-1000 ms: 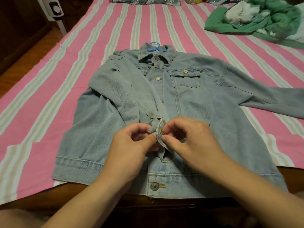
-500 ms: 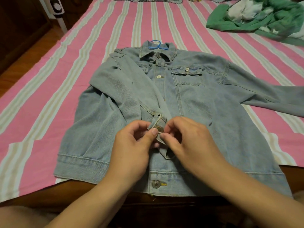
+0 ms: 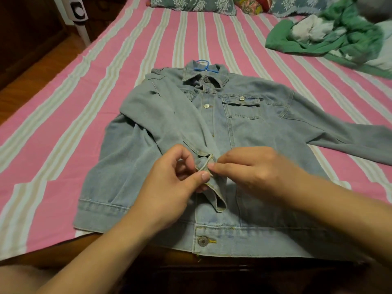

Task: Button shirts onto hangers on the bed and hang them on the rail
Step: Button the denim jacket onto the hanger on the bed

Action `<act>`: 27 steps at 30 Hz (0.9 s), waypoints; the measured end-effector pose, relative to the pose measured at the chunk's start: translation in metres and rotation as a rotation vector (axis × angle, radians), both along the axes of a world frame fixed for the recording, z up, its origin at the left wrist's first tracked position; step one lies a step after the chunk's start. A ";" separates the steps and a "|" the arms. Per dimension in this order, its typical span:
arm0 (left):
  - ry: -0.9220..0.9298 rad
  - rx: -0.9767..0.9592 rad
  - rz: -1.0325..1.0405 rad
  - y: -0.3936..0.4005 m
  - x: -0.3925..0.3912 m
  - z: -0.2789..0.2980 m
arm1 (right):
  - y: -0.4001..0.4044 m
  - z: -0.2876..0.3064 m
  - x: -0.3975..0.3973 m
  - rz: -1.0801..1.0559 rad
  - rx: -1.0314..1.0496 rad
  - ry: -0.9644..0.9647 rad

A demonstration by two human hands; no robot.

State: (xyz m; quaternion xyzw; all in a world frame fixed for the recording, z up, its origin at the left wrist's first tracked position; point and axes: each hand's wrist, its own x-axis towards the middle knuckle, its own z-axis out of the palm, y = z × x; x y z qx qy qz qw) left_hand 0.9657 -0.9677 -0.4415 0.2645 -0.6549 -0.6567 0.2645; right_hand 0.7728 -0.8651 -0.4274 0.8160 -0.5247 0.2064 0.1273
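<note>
- Denim jacket (image 3: 265, 166): light-blue, stiff woven cotton with tan topstitching, lying front-up and flat on the bed (image 3: 63, 145), hem at the near edge, collar pointing away.
- Blue hanger (image 3: 202, 65): thin plastic, only the hook and neck show above the collar; the rest is hidden inside the jacket.
- Jacket's one sleeve is folded across the chest, its cuff (image 3: 212, 187) ending at the placket; the other sleeve runs off toward the frame's right edge, cut off.
- Left hand (image 3: 169, 192): thumb and fingers curled, pinching the cuff edge at mid-front.
- Right hand (image 3: 250, 166): fingers curled, pinching the same bit of cuff from the other side; the 2 hands' fingertips meet there.
- What sits between the fingertips is hidden; can't tell if a button is in there.
- Round metal buttons visible: hem button (image 3: 203, 241) closed with a yellow-stitched hole, 1 on the placket (image 3: 206, 106), 1 on the chest pocket flap (image 3: 241, 98), 1 at the collar.
- No lettering on the buttons is legible, too small.
- Bed sheet: pink with pale green and cream stripes, smooth weave.
- Crumpled green cloth pile (image 3: 339, 39) far right, well apart from the jacket, partly cut off.
- Patterned pillows (image 3: 191, 5) at the head end, tops cropped.
- White fan-like stand (image 3: 79, 15) beside the bed, mostly out of frame.
</note>
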 end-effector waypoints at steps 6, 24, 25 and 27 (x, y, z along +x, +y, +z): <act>-0.015 -0.018 -0.056 -0.010 0.001 -0.007 | -0.011 -0.003 -0.004 0.069 -0.085 0.224; -0.698 -0.535 0.012 -0.013 -0.006 -0.017 | 0.035 0.006 0.039 -0.480 0.560 -0.446; -0.813 -0.692 0.007 -0.010 -0.006 -0.014 | 0.042 0.011 0.027 -0.572 0.557 -0.457; -0.963 -0.950 0.022 -0.001 -0.003 -0.001 | 0.061 0.020 -0.002 -0.773 0.551 -0.528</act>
